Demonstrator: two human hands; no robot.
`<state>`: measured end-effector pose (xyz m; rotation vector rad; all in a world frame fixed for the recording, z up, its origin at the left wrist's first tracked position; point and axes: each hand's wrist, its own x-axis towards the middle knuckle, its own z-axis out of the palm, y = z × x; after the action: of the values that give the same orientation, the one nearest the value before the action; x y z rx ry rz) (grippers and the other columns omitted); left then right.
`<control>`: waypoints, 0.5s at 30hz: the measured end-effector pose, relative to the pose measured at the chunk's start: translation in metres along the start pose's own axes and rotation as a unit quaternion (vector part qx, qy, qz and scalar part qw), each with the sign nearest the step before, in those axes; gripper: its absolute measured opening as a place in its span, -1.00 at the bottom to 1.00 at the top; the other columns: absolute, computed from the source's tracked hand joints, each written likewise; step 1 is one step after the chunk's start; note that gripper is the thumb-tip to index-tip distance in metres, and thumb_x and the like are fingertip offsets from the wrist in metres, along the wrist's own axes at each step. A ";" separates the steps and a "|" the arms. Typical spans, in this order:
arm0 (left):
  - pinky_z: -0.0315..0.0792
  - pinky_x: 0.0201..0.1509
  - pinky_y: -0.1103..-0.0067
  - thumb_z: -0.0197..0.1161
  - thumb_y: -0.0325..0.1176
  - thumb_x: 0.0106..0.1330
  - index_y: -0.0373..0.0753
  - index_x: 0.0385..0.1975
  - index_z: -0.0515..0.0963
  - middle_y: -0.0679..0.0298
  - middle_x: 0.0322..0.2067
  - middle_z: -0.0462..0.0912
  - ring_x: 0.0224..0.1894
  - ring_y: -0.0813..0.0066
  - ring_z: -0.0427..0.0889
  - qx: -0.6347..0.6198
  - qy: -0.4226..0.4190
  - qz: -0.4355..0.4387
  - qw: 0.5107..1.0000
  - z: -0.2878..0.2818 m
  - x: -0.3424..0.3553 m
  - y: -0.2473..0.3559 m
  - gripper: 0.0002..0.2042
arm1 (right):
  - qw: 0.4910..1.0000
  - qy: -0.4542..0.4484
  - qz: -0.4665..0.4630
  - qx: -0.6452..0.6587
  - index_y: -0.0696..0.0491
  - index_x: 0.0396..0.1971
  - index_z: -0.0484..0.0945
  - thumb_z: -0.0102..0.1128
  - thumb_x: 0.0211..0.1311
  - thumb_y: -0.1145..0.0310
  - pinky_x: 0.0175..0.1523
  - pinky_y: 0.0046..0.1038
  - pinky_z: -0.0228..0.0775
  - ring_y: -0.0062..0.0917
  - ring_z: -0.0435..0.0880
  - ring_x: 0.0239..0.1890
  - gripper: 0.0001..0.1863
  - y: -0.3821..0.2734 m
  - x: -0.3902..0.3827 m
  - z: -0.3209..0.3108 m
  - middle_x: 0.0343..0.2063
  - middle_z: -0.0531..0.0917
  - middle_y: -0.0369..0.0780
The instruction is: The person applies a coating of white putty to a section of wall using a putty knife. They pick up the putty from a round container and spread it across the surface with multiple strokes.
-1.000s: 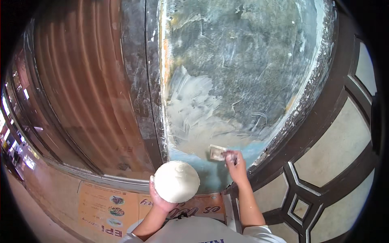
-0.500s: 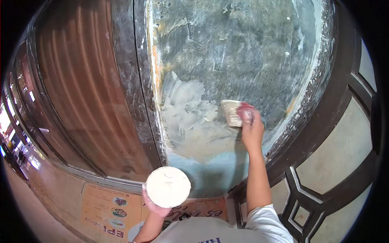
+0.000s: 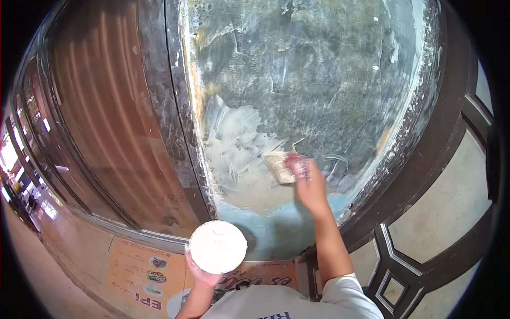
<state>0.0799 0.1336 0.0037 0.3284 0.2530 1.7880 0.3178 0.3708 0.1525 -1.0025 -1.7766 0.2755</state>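
Closed around a putty knife with a reddish grip point(image 3: 280, 168), my right hand point(image 3: 312, 190) is at the lower middle of a grey-green wall point(image 3: 303, 80). The knife's broad blade is caked with off-white putty and tilted against or very near the surface; blur hides the exact contact. To its left spreads a pale patch of smeared putty point(image 3: 234, 127) with overlapping strokes. Low in front of me, my left hand point(image 3: 202, 274) grips a round tub of smooth white putty point(image 3: 218, 248) from its left side and underneath. A thin curved streak marks the wall right of my right hand.
A dark-framed window with a brown curtain point(image 3: 101, 117) stands to the left. Dark panelled woodwork with pale insets point(image 3: 441, 196) borders the right. Below, an orange printed banner point(image 3: 133, 271) lies on the floor. Light blue paint point(image 3: 255, 215) shows along the wall's lower part.
My right hand has swept the putty knife left and downward toward the pale patch. The curved streak to its right is now uncovered. The tub stays almost where it was.
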 end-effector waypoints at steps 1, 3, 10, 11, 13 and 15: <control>0.07 0.46 -0.07 -0.12 0.35 0.32 0.02 0.44 0.20 0.19 0.47 0.14 0.46 -0.03 0.15 0.018 0.002 0.001 1.000 -0.002 0.001 -0.001 -0.23 | 0.996 -0.063 -0.006 -0.070 0.20 -0.05 0.51 0.15 0.36 0.33 0.00 -0.30 0.45 -0.26 0.68 -0.15 -0.72 0.001 -0.002 0.004 -0.26 0.69 -0.07; 0.06 0.47 -0.06 -0.13 0.35 0.32 0.02 0.45 0.19 0.20 0.47 0.13 0.47 -0.02 0.14 0.003 0.009 -0.007 1.000 0.001 0.002 -0.003 -0.23 | 0.999 0.044 0.021 -0.009 0.18 -0.05 0.50 0.16 0.36 0.34 0.00 -0.31 0.45 -0.25 0.69 -0.14 -0.72 0.006 0.005 0.002 -0.26 0.69 -0.05; 0.06 0.47 -0.05 -0.11 0.35 0.32 -0.01 0.45 0.19 0.20 0.47 0.13 0.47 -0.01 0.14 -0.030 0.006 -0.020 0.999 0.001 0.004 -0.005 -0.22 | 0.998 0.060 0.007 0.021 0.18 -0.06 0.45 0.13 0.39 0.34 -0.06 -0.23 0.45 -0.16 0.69 -0.20 -0.74 0.013 -0.008 0.008 -0.24 0.70 -0.05; 0.06 0.47 -0.05 -0.12 0.35 0.33 -0.02 0.44 0.19 0.20 0.47 0.13 0.47 -0.01 0.14 -0.020 0.010 -0.022 1.000 -0.005 0.004 -0.006 -0.22 | 0.995 -0.044 -0.011 -0.087 0.18 -0.06 0.45 0.12 0.41 0.34 -0.07 -0.24 0.45 -0.22 0.69 -0.22 -0.75 0.013 -0.011 0.007 -0.25 0.70 -0.08; 0.05 0.47 -0.05 -0.12 0.35 0.33 -0.02 0.44 0.20 0.19 0.47 0.13 0.47 -0.01 0.14 -0.007 0.007 -0.028 1.000 -0.004 0.008 -0.007 -0.22 | 0.997 0.033 0.014 -0.071 0.17 -0.06 0.45 0.13 0.40 0.34 -0.10 -0.23 0.45 -0.19 0.68 -0.23 -0.75 0.041 -0.005 0.009 -0.28 0.69 -0.05; 0.05 0.47 -0.06 -0.12 0.35 0.34 -0.02 0.45 0.19 0.18 0.48 0.12 0.47 -0.02 0.13 0.000 0.012 -0.010 1.000 0.002 0.006 -0.006 -0.22 | 0.951 0.274 0.054 0.130 0.16 -0.06 0.44 0.17 0.36 0.32 -0.10 -0.21 0.45 -0.02 0.66 -0.20 -0.73 0.043 0.005 0.004 -0.31 0.66 0.03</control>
<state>0.0843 0.1407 0.0039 0.3046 0.2725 1.7729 0.3354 0.4026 0.1284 -0.8803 -1.1513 0.2592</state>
